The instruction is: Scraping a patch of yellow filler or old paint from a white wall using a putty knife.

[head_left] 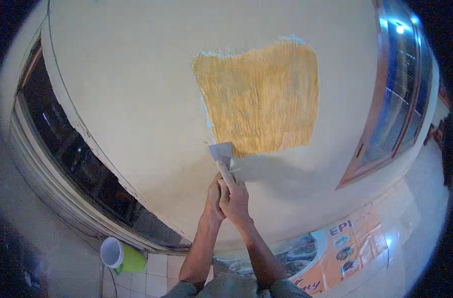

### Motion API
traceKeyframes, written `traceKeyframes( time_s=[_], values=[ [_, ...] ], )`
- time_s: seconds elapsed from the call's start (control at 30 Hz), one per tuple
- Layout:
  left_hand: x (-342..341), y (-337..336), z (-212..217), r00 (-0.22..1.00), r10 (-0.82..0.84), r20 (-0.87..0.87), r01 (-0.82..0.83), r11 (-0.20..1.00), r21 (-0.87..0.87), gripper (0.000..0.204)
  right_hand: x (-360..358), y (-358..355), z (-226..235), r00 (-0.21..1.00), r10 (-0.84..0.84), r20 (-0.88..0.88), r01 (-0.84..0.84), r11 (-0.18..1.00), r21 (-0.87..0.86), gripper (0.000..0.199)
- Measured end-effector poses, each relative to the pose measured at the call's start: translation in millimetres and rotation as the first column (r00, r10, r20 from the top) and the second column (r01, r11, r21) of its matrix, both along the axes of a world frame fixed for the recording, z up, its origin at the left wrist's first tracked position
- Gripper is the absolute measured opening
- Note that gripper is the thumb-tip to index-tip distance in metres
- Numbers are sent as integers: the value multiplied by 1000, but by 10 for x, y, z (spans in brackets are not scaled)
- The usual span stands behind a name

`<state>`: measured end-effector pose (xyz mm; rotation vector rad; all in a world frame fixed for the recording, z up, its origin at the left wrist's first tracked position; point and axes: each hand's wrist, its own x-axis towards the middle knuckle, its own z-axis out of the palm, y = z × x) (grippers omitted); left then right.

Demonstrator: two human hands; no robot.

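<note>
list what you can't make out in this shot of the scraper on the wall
- Scraper handle, head view: covered by right hand and left hand.
- Green cup contents: too small and dim.
- Left window interior: too dark.
- Printed sheet: partly hidden by forearms.

I note both forearms bare, no gloves, watch or rings visible on left hand (214, 201) or right hand (235, 201); grey-green garment at bottom edge.

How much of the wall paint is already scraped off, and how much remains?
Done: a bare yellowish patch on the wall. In hand: both hands, left hand and right hand, press the scraper at the patch's lower left corner. Left: pale paint all around the patch.
</note>
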<state>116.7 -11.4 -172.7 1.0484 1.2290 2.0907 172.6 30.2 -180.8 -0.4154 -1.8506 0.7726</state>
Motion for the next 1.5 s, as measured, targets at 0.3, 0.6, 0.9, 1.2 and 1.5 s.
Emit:
traceKeyframes(
  time_s=[0.3,0.6,0.9,1.2,1.5],
  values=[
    [-2,-462,422,669,494,-555,-580,814,26,41,-21,129,336,958,-269,95,264,962,69,72],
    [-983,-4,2600,-320,714,-623,-371,510,776,61,-109,-85,177,927,-375,-11,374,921,105,67],
    [-1021,193,2656,-484,639,-598,-434,419,798,65,-136,17,555,885,-462,48,444,872,206,78],
    [-1094,257,2625,-447,708,-546,-378,404,833,62,-176,-17,848,865,-496,-73,495,822,282,63],
    [-1102,235,2608,-417,705,-573,-398,425,813,60,-98,-85,459,891,-454,-16,447,872,201,66]
  ],
)
